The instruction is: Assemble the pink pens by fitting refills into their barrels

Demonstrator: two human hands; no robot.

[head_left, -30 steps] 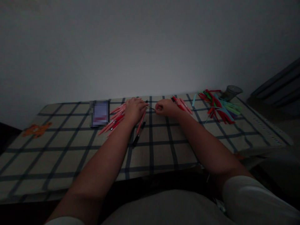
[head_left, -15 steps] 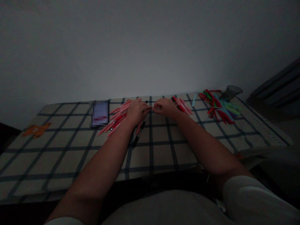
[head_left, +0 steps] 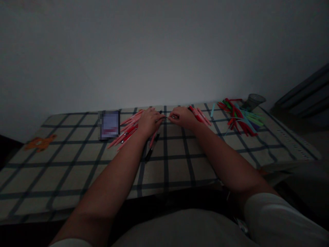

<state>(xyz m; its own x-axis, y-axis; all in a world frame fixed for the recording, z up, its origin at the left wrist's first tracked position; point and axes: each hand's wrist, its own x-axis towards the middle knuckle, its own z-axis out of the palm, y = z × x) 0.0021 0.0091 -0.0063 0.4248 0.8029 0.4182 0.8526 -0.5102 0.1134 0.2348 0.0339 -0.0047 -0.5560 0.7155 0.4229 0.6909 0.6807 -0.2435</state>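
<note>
My left hand (head_left: 149,122) is closed in a pinch, its fingertips on a thin, dark, pen-like piece (head_left: 161,119). Facing it, my right hand (head_left: 183,117) also pinches, with a small shiny bit showing among its curled fingers; whether both hold the same piece I cannot tell. The fingertips almost meet above the checked cloth. Pink and red pens (head_left: 127,132) lie in a loose pile beside and partly under my left hand. Below that hand are a few black and pink pens (head_left: 151,147). A smaller group of red and pink pens (head_left: 202,116) lies just right of my right hand.
A tablet-like device (head_left: 110,125) lies left of the pens. Red, green and blue strips (head_left: 240,118) are heaped at the right, near a clear cup (head_left: 254,100). An orange figure (head_left: 40,142) marks the cloth's left side. A wall (head_left: 164,55) rises behind the table.
Both hands stay in nearly the same place. The fingertips have shifted slightly, and a little more of the thin piece shows between them.
</note>
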